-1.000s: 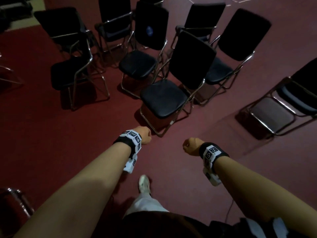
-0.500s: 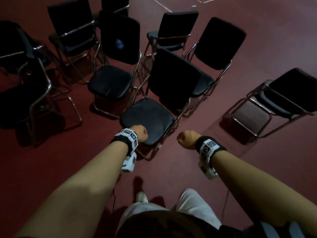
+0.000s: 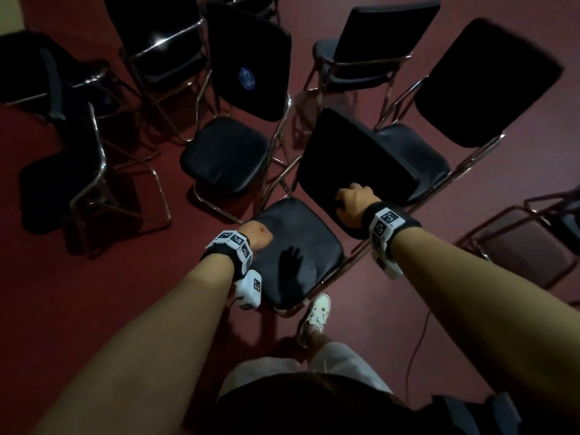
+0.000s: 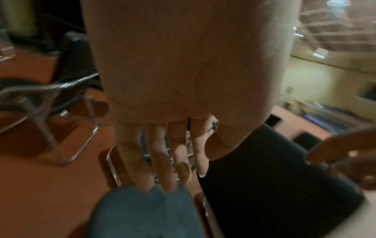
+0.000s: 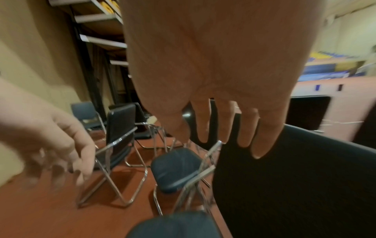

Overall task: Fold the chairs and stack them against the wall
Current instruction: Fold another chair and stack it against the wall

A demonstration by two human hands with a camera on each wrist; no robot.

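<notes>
Near the viewer, an unfolded chair (image 3: 298, 249) stands on red floor; the right hand (image 3: 353, 204) rests relaxed fingers on its backrest (image 3: 354, 161), the left hand (image 3: 259, 237) hovers straight-fingered over its seat. Every chair stands unfolded, so folding and stacking seem barely begun.

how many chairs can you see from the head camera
9: nearest, sticker-backed, right, behind, back-left, far left, left, right edge, top edge; more may be hidden.
</notes>
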